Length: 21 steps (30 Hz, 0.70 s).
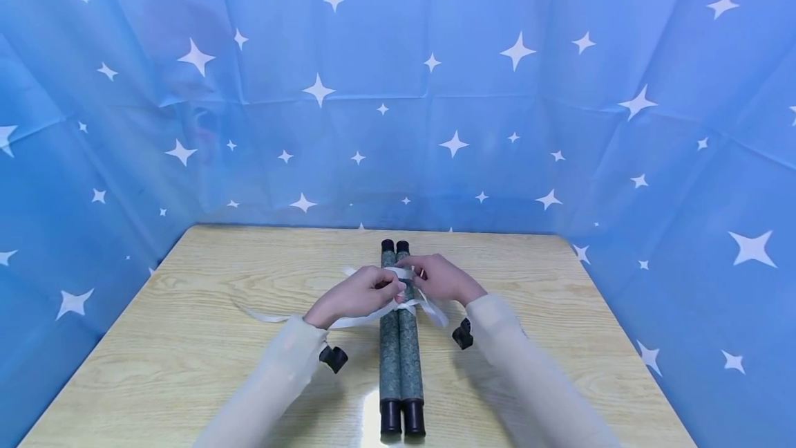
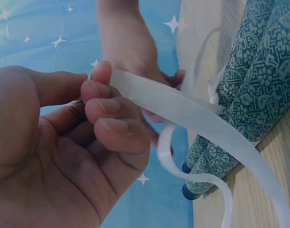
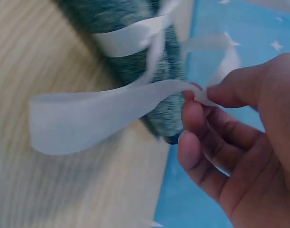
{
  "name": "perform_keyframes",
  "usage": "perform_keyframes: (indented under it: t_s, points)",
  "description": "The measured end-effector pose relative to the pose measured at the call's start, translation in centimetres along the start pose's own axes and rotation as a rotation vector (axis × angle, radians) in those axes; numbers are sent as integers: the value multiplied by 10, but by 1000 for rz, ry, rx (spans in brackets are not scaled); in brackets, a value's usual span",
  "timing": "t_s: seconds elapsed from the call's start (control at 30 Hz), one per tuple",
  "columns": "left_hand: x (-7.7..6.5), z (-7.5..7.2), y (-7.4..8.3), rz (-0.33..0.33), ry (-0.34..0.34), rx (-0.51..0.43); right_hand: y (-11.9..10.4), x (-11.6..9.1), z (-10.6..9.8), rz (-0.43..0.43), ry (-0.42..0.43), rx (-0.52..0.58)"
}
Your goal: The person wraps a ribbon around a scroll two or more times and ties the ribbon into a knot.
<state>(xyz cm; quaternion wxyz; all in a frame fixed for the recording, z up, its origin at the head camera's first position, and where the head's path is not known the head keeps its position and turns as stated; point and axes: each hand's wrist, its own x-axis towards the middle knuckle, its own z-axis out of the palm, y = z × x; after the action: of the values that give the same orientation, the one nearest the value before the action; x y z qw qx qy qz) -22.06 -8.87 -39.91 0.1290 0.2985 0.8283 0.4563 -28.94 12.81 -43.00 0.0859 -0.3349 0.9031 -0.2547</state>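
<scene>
A scroll (image 1: 399, 358) with two parallel rolls in green patterned cloth and dark end knobs lies lengthwise on the table. White ribbon (image 2: 159, 97) wraps round its middle, with loose lengths on both sides. Over the scroll's left side, my left hand (image 1: 367, 290) pinches the ribbon between thumb and fingertips. On the right, my right hand (image 1: 443, 278) pinches another part of the ribbon (image 3: 102, 111), which forms a loop in the right wrist view. Both hands hover close over the wrapped section, the patterned cloth (image 3: 128, 71) showing beneath.
The wooden table (image 1: 218, 358) ends at a blue curtain (image 1: 398, 157) printed with white stars at the back and sides. A ribbon tail (image 1: 261, 315) trails left across the tabletop. Small black wrist cameras (image 1: 334, 358) hang beneath the pale sleeves (image 1: 510, 337).
</scene>
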Motion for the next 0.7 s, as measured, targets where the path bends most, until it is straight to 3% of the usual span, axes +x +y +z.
perform_keyframes:
  t_s: [0.23,0.47,0.7]
  points:
    - [-1,1,0,-15,4,13,4,-5,7,80,12,20]
    - [-1,-3,0,-32,12,12,7,-17,1,134,87,17]
    - [0,-9,-1,-27,20,27,-5,-34,-10,58,178,30]
